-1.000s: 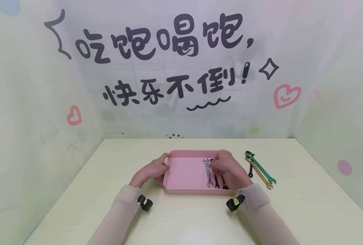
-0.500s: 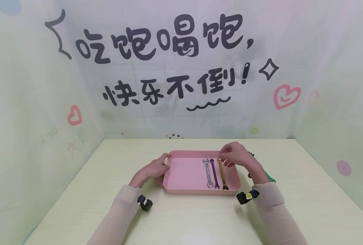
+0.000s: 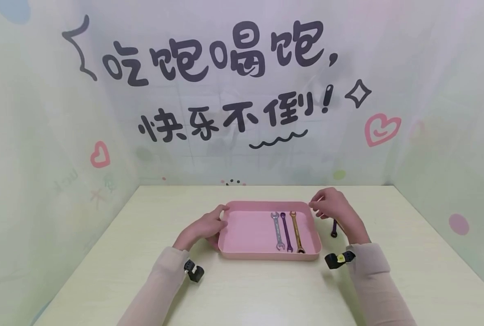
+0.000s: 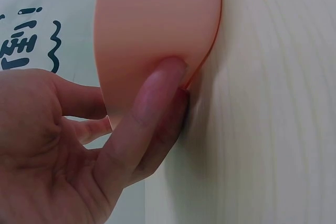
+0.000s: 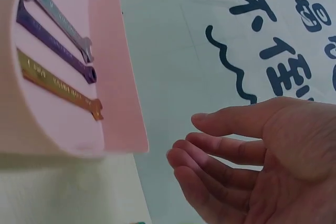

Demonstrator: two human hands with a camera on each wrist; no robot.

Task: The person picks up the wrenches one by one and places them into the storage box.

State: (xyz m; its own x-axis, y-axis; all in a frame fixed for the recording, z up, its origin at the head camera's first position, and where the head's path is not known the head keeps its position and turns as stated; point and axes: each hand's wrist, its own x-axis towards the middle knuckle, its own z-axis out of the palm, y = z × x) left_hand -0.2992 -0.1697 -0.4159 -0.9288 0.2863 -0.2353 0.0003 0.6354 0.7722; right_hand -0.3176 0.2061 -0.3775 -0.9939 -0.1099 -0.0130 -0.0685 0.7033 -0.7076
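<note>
On the table sits a pink tray [image 3: 248, 232], its left end held by my left hand [image 3: 203, 227]. The left wrist view shows fingers against the tray's outer wall [image 4: 157, 14] and others behind the rim. Inside the tray's right half lie a silver wrench [image 3: 278, 232], a purple wrench [image 3: 286, 233] and a gold wrench [image 3: 297, 233], side by side. My right hand [image 3: 335, 210] hovers off the tray's back right corner, fingers loosely bent and nothing between them. Beneath it a dark purple wrench [image 3: 334, 229] partly shows on the table; the hand and forearm cover the rest there.
The pale wooden table [image 3: 242, 294] runs back to a printed curtain [image 3: 185, 163] with large dark lettering. More curtain stands along the left and right sides. A small camera is strapped to each wrist.
My right hand has left the wrenches in the tray and moved right, past the tray's back corner. All three wrenches there are now uncovered. My left hand stays on the tray.
</note>
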